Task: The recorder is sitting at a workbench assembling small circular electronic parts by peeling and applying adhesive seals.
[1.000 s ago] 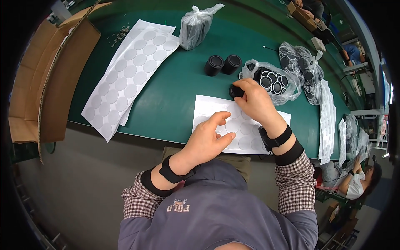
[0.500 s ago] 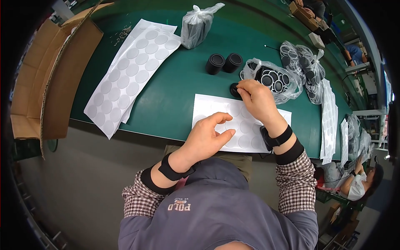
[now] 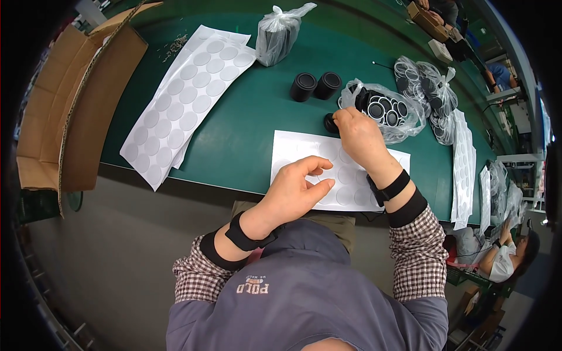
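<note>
My right hand (image 3: 360,136) reaches over the far edge of a white sticker sheet (image 3: 285,142). Its fingers are closed on a small black round disc (image 3: 330,123), partly hidden by the fingertips. Over the middle of the sheet hovers my left hand (image 3: 295,190), thumb and curved fingers apart with nothing between them. Pale round stickers cover the sheet in rows. Just beyond my right hand, an open clear plastic bag (image 3: 414,123) holds several black discs with white rings. Two black cylinders (image 3: 303,87) (image 3: 328,85) stand upright farther back.
More sticker sheets (image 3: 175,105) lie overlapped on the green table (image 3: 228,140) at left, beside an open cardboard box (image 3: 111,93). A tied bag (image 3: 277,41) stands at the back. Filled bags (image 3: 430,88) and sheets (image 3: 462,169) line the right. Another person (image 3: 502,263) sits at far right.
My left hand has shifted slightly right over the sheet. My right fingers have moved slightly on the black disc, which now looks more tilted.
</note>
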Tool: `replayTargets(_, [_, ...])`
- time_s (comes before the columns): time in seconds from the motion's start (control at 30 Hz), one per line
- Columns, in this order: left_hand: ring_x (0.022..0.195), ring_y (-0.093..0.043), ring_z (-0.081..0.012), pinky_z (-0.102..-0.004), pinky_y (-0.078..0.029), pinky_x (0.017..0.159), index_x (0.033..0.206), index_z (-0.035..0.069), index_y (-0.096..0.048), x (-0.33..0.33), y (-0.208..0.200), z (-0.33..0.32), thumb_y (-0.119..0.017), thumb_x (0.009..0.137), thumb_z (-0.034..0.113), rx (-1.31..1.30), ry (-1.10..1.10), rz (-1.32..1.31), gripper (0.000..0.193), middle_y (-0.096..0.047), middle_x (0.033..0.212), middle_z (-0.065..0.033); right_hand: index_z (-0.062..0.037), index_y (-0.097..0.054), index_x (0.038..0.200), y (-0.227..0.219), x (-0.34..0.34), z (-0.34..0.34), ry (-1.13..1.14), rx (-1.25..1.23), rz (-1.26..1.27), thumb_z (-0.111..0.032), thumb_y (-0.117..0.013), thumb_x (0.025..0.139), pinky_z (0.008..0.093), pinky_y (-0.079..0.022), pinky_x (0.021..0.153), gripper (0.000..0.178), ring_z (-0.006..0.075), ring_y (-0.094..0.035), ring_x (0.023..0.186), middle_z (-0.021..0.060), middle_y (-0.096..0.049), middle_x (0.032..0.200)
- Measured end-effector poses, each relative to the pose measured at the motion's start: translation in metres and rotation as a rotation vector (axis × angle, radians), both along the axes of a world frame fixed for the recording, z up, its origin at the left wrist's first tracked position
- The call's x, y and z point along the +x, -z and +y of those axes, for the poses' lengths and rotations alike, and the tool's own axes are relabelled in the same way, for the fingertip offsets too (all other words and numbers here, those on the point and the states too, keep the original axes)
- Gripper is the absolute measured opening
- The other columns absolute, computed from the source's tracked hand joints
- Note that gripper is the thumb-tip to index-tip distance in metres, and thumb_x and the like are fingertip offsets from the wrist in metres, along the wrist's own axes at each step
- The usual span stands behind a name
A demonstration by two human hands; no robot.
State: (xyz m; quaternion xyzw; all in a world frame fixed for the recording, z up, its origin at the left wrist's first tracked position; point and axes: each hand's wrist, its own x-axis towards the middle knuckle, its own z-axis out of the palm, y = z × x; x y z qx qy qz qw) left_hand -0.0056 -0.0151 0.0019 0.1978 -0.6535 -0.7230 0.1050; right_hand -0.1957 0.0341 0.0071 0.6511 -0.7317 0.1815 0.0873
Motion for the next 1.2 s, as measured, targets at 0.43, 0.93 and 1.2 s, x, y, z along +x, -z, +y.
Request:
replayTargets(0.43, [0.08, -0.059, -0.0171, -0.0264, -0.048, 0.061, 0.106, 0.001, -0.054, -0.003, 0.009, 0.004, -0.061, 0.079, 0.018, -0.02, -0.144, 0.168, 0.033, -0.06, 0.094, -0.014, -0.0027, -0.056, 0.081, -0.028, 0.007, 0.003, 0.002, -0.17, -0.069, 0.002, -0.058, 0.07, 0.03, -0.047, 0.051, 0.012, 0.0247, -0.058, 0.061, 0.0097, -0.058, 0.075])
replayTargets(0.93, [0.066, -0.061, -0.0141, -0.0216, -0.047, 0.054, 0.09, 0.0, -0.056, 0.0, 0.0, -0.014, -0.056, 0.083, 0.013, 0.582, -0.225, 0.093, 0.015, -0.062, 0.081, -0.0088, -0.0011, -0.059, 0.083, -0.038, 0.051, 0.046, -0.166, -0.044, -0.381, 0.001, -0.062, 0.067, 0.026, -0.046, 0.053, 0.017, 0.018, -0.058, 0.063, 0.0081, -0.06, 0.078])
replayTargets(1.2, [0.069, -0.06, -0.0139, -0.0228, -0.046, 0.058, 0.082, 0.0, -0.058, 0.01, 0.01, -0.007, -0.055, 0.081, 0.009, 0.13, -0.018, 0.012, 0.009, -0.063, 0.086, -0.0093, 0.0035, -0.06, 0.084, -0.015, 0.043, 0.069, 0.274, 0.348, -0.728, -0.005, -0.063, 0.071, 0.0236, -0.045, 0.056, 0.016, 0.0111, -0.055, 0.063, 0.0076, -0.061, 0.074])
